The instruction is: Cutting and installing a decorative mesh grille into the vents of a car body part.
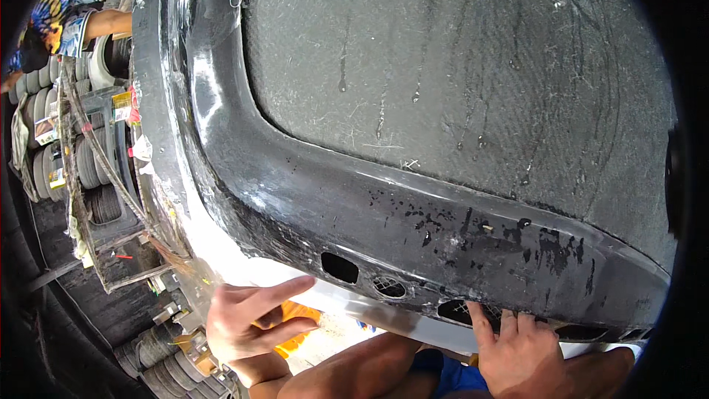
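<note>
A large dark car body panel [244, 166] fills most of the view, with a black rounded frame around a rough grey lining [413, 52]. Along its near edge runs a row of slots, some backed by wire mesh [390, 287]. Just below the leftmost slot [340, 268], my left hand [247, 323] is open, index finger and thumb apart, with nothing in it. My right hand [521, 355] grips the near edge farther right. One of its fingers reaches into a mesh-backed slot [455, 311], and the others bend over the rim; its thumb is hard to make out.
Stacked tyres [88, 162] and a worn metal frame [111, 170] stand at the left. Another person in patterned shorts [77, 29] is at the upper left. My bare legs [362, 373] are under the near edge, beside an orange thing [299, 329].
</note>
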The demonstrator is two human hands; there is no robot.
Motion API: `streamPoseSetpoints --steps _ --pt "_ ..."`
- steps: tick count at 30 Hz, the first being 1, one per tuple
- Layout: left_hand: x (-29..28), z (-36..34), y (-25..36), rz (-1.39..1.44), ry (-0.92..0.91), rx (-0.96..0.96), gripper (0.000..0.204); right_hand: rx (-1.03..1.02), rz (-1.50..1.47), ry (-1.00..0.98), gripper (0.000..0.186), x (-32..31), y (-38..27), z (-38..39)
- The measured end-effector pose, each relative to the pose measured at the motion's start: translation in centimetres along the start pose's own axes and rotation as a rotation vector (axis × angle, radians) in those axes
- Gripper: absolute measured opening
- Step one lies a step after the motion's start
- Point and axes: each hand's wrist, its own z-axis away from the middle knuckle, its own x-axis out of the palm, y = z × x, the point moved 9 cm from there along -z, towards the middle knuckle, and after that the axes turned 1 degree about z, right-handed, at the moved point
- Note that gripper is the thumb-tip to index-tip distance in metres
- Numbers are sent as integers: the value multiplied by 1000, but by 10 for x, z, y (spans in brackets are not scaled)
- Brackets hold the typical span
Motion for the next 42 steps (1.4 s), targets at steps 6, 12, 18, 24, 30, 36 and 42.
streamPoseSetpoints --steps 6,12,18,24,30,36,42 --pt "38 -39 23 -503 -276 -116 41 -3 60 34 61 -2 1 -1" --pt "57 -45 13 -519 -487 -67 29 -12 58 52 66 2 -1 -1" --pt "-16 -23 43 -260 -149 317 43 14 54 43 63 16 1 2" --pt "-81 33 -49 362 646 382 26 16 -39 37 57 5 2 4" --pt "-49 5 -73 522 592 492 21 32 -33 -182 53 28 3 12" --pt "-38 -10 -71 556 418 588 13 -11 -11 -295 64 21 -2 14" --pt "1 -33 -1 121 -133 630 45 -136 -105 -63 52 10 -2 9"
